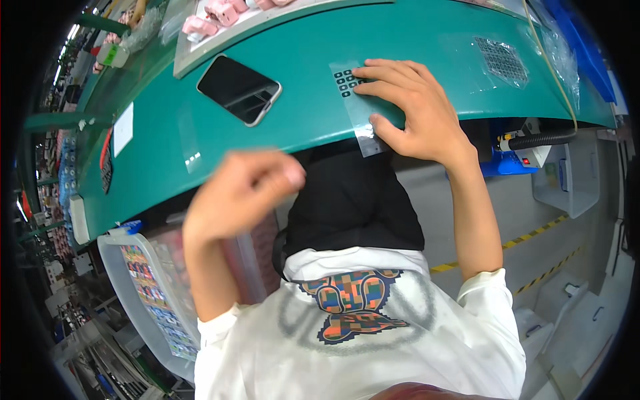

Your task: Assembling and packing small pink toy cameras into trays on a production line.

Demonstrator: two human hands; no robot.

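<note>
My right hand [408,110] lies flat on a clear plastic strip [356,107] at the near edge of the green workbench [413,40]. Its fingertips press beside a block of small black squares [346,81] on the strip, and the thumb pins the strip's lower end, which hangs over the edge. My left hand [240,193] is raised and blurred in front of the bench edge, fingers curled loosely; whether it holds anything is not visible. A black phone [239,89] lies face up on the bench, left of the strip.
A sheet of small black squares [502,60] lies at the right of the bench. A tray of pink parts [220,15] sits at the back. A clear bin of colourful packets [150,293] stands below the bench at left. A black hose [543,139] runs under the right edge.
</note>
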